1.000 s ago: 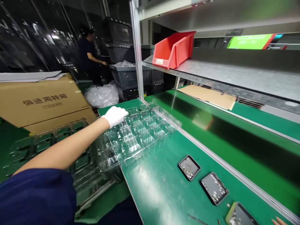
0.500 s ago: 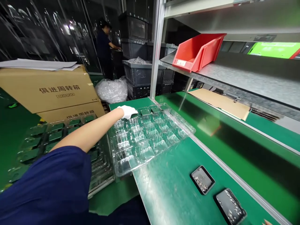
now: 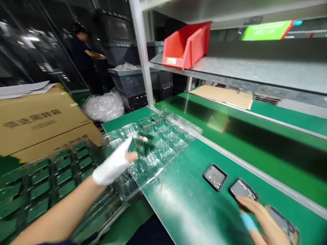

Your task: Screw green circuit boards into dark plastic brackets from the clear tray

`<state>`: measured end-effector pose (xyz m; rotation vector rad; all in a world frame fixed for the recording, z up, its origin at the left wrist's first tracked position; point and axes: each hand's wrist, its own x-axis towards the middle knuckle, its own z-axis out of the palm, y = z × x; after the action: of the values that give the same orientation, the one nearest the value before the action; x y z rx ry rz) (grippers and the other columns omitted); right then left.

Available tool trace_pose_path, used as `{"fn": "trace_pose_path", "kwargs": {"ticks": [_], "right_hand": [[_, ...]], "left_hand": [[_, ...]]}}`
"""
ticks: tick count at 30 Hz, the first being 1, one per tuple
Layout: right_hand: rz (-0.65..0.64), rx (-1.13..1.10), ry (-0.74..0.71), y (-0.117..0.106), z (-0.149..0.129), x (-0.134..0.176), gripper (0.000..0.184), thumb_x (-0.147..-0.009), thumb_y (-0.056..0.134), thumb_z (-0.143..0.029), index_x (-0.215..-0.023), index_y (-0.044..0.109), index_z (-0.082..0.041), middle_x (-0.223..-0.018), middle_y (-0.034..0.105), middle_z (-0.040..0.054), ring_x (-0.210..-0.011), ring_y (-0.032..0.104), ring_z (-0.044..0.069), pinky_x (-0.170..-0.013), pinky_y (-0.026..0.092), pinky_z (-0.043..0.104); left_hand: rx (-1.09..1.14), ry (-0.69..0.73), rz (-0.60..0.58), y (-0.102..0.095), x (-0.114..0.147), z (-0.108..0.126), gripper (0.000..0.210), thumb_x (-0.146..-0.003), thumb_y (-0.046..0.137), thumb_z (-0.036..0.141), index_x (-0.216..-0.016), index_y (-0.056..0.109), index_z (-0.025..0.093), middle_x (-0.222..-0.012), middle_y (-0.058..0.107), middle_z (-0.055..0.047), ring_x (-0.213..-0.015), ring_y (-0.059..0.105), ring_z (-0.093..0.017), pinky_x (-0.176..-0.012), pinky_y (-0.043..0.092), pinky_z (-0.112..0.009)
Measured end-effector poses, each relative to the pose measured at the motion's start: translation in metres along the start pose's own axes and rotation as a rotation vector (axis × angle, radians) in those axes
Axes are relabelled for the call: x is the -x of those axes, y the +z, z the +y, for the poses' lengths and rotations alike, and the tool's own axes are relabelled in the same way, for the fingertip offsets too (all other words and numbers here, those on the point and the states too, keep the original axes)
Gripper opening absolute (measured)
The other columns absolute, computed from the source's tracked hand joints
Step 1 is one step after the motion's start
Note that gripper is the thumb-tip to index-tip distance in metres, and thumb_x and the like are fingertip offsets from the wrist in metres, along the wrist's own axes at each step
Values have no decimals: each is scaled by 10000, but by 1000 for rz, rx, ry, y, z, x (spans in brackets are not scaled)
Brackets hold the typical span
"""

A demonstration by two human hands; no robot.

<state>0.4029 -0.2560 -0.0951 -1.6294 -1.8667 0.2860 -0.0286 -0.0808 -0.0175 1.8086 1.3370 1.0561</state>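
Observation:
My left hand (image 3: 114, 163), in a white glove with bare fingertips, is closed on a dark green board (image 3: 146, 145), blurred by motion. It is above a clear plastic tray (image 3: 159, 165) with rows of pockets, a few of them at the far end holding dark green pieces. My right hand (image 3: 263, 221), bare with blue tape round one finger, is at the lower right with its fingers apart. Its fingertip overlaps the near edge of a small black-rimmed dish (image 3: 244, 190) of small shiny metal parts; contact cannot be made out.
Another such dish (image 3: 215, 177) lies to the left, and a third (image 3: 283, 223) is partly behind my right hand. On the left stand filled trays (image 3: 63, 173) and cardboard boxes (image 3: 43, 119). A red bin (image 3: 186, 46) sits on the shelf. A person (image 3: 85, 58) works behind.
My left hand has come back from the tray's far end towards me, now with the dark green board in it. My right hand has come into view beside the dishes. The camera view has shifted right.

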Motion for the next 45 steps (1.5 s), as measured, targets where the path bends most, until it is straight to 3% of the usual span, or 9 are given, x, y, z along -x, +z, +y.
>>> {"fn": "trace_pose_path", "kwargs": {"ticks": [5, 8, 12, 15, 18, 25, 33, 40, 45], "right_hand": [[-372, -658, 124, 53, -82, -17, 715, -893, 532, -469, -1480, 173, -277, -1423, 441, 125, -1214, 538, 246, -1023, 459, 452], [-254, -850, 265, 63, -79, -16, 780, -887, 522, -509, -1482, 97, -239, -1370, 472, 132, -1203, 537, 229, -1000, 465, 417], [-180, -556, 300, 40, -59, 2, 710, -867, 565, -400, -1463, 213, -239, -1329, 491, 124, -1173, 532, 241, -986, 457, 434], [-317, -183, 128, 27, -53, 12, 718, -816, 622, -336, -1453, 311, -220, -1297, 506, 137, -1158, 505, 285, -975, 444, 469], [-425, 37, -14, 35, -55, 15, 669, -824, 618, -343, -1433, 373, -213, -1293, 514, 152, -1081, 532, 302, -927, 461, 486], [-254, 89, -30, 41, -51, 21, 677, -879, 560, -450, -1450, 315, -181, -1430, 420, 169, -1255, 441, 314, -1057, 349, 540], [-125, -23, -12, 38, -39, 22, 547, -843, 477, -180, -1383, 399, -143, -1383, 486, 162, -1273, 458, 275, -1066, 356, 532], [127, -208, 15, 25, -43, 22, 391, -901, 424, -179, -1289, 463, -209, -1244, 591, 113, -1160, 559, 225, -942, 499, 427], [217, -372, 88, 16, -54, 21, 294, -915, 447, -188, -1196, 517, -236, -1087, 618, 72, -942, 628, 177, -822, 536, 362]], "left_hand": [[-35, 4, -338, 123, 84, 14, 644, -681, 685, 510, -1223, 530, 200, -1274, 590, -122, -1199, 538, -332, -1036, 424, -463], [-110, 188, -433, 166, 91, 17, 586, -715, 664, 437, -1212, 525, 160, -1282, 573, -165, -1203, 538, -325, -1036, 420, -465], [-66, 207, -630, 183, 60, 26, 598, -780, 588, 409, -1308, 452, 163, -1202, 616, -132, -1022, 630, -246, -882, 521, -385], [-232, 199, -550, 194, 24, 38, 320, -897, 409, 346, -1088, 601, 176, -971, 672, -72, -839, 640, -187, -782, 516, -322], [-594, 370, -542, 220, -8, 50, 316, -930, 365, 311, -931, 660, 196, -946, 665, -63, -890, 619, -202, -821, 466, -326], [-814, 405, -586, 278, -48, 50, 221, -828, 469, 163, -822, 690, 158, -919, 635, -129, -941, 589, -266, -774, 447, -359], [-691, 429, -573, 261, -48, 58, 194, -859, 431, 214, -837, 616, 163, -927, 630, -93, -912, 607, -223, -780, 475, -334], [115, 91, -645, 215, 20, 84, 193, -825, 544, 367, -870, 586, 185, -774, 638, -17, -649, 594, -142, -596, 490, -265], [-70, 376, -649, 190, 53, 77, 220, -875, 524, 331, -733, 606, 185, -711, 642, -8, -616, 596, -135, -593, 473, -264]]}}
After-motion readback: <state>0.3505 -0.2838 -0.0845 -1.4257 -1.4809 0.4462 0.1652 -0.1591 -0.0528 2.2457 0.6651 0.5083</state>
